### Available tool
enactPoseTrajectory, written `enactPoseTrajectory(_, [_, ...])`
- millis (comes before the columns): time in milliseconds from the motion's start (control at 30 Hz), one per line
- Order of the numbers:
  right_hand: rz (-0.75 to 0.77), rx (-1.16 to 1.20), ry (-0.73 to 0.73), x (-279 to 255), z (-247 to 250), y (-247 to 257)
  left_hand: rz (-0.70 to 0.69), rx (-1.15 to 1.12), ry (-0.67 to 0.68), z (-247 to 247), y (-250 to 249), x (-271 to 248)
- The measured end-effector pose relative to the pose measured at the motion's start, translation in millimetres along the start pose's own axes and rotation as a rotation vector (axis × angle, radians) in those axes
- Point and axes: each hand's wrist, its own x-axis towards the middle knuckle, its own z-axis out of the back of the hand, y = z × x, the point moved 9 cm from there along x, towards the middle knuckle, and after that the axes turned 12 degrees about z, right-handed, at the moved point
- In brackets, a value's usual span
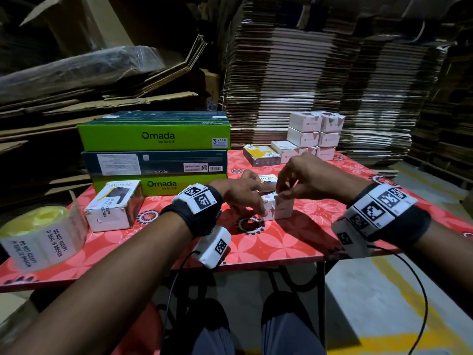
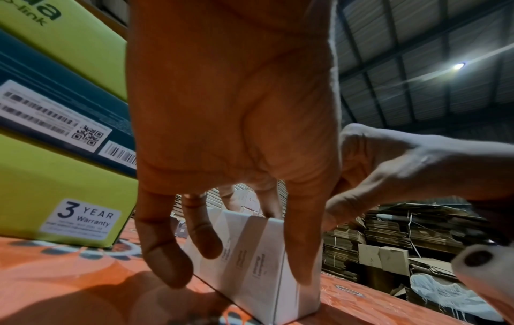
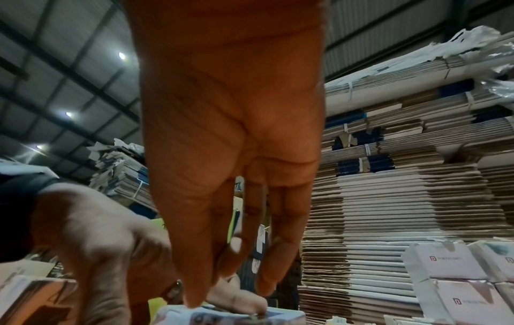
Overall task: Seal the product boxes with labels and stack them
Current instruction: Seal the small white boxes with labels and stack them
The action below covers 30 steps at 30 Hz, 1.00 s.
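Note:
A small white product box stands on the red flowered table. My left hand grips it from the left, thumb and fingers curled down its sides; the left wrist view shows the box between them. My right hand pinches a seal label at the box's top left edge. In the right wrist view its fingertips touch the box top. A roll of "DO NOT ACCEPT IF SEAL IS BROKEN" labels lies at the table's near left. Several white boxes are stacked at the back right.
Three long Omada boxes are piled at the back left. A larger sealed box stands in front of them. A yellow and grey box lies near the white stack. Tall piles of flattened cardboard rise behind the table.

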Motion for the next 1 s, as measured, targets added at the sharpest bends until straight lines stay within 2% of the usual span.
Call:
enactPoseTrajectory(167, [0.01, -0.056, 0.058, 13.7, -5.9, 1.3, -0.02, 0.045, -0.022, 0.7, -2.0, -0.7])
enactPoseTrajectory(400, [-0.065, 0.054, 0.068, 14.2, -8.7, -21.1, 0.012, -0.008, -0.001, -0.7, 0.0, -0.1])
enactPoseTrajectory(633, [-0.076, 0.088, 0.088, 8.8, -12.9, -25.5, 0.01, -0.038, 0.011, -0.6, -0.2, 0.3])
enactPoseTrajectory(833, [-0.051, 0.019, -0.019, 8.6, -10.7, -25.1, 0.001, -0.066, 0.004, 0.8, 0.7, 3.2])
enactPoseTrajectory(1000, [-0.05, 0.105, 0.035, 6.4, -12.1, -26.7, -0.003, -0.046, -0.012, 1.3, 1.5, 7.0])
